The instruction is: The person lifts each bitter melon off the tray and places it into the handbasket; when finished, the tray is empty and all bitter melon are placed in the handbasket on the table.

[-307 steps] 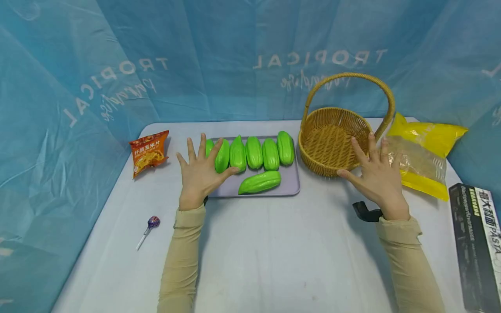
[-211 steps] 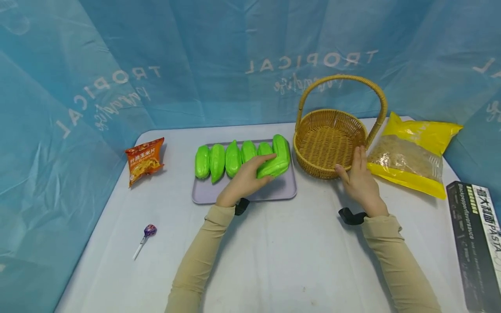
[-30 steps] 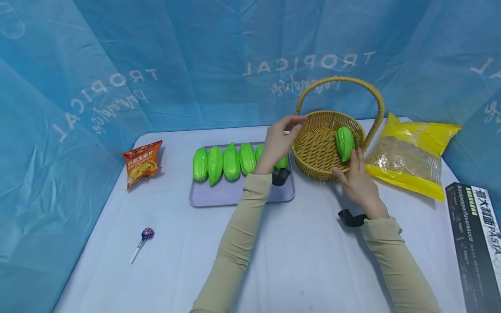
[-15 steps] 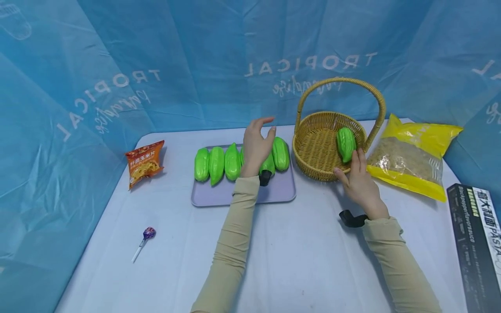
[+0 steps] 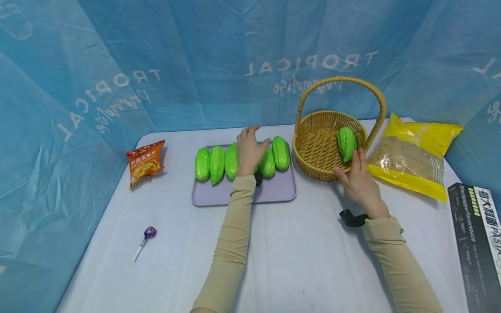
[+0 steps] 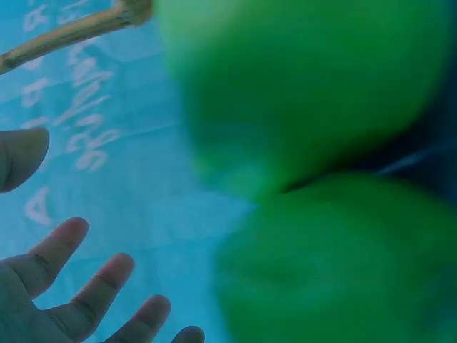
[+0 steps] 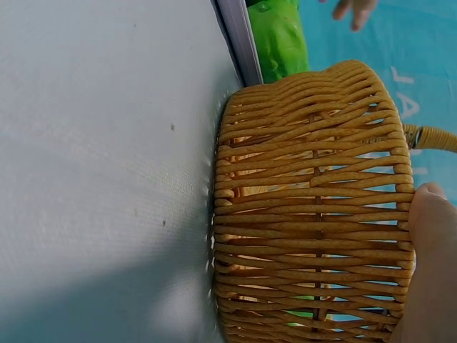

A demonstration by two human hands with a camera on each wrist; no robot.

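My left hand hovers over the purple tray, fingers spread and lightly bent, holding nothing. Beneath it lies a row of bright green ridged gourds; the hand and wrist hide part of the row. In the left wrist view two blurred gourds fill the right side, apart from the fingers. At the wicker basket, my right hand rests against the front right rim with fairly straight fingers. Its thumb touches the rim in the right wrist view. One gourd lies inside the basket, near those fingertips.
Right of the basket lies a yellow bag, with a black pasta box nearer the right edge. An orange snack bag and a lollipop lie on the left. The basket's tall handle arches above it.
Earlier, one gourd went from the tray into the basket. Over the last second my left hand has moved left from the basket's rim to above the row. The right hand stays put.
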